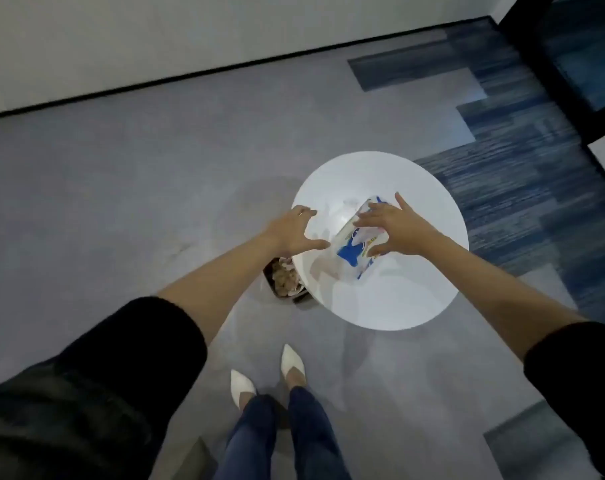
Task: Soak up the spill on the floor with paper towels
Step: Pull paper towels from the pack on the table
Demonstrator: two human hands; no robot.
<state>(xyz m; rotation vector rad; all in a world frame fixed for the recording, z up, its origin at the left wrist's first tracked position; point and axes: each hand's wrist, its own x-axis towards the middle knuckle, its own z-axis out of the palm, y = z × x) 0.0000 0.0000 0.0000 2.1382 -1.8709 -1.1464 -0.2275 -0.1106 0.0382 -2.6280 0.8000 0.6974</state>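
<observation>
Nearest the camera are two white pointed shoes (270, 374) below two legs in blue jeans (280, 441), standing on the grey floor (103, 209). Two bare forearms come out of two dark sleeves (96, 372) and reach forward over one round white table (391, 299). Beside the table's left edge, partly under it, sits one small dark bin (283, 278) holding crumpled brownish paper.

On the tabletop lies one pack of paper towels (354, 249), white with blue print. The right hand (394, 225) rests on top of the pack with fingers spread wide; whether it grips the pack cannot be told. The left hand (296, 230) hovers just left of the pack, over the table's edge, fingers and thumb spread open, holding nothing.

A faint darker patch (183, 249) marks the floor left of the bin. Farther off lie blue carpet tiles (523, 140) at right, then one pale wall (155, 39) with a dark baseboard.
</observation>
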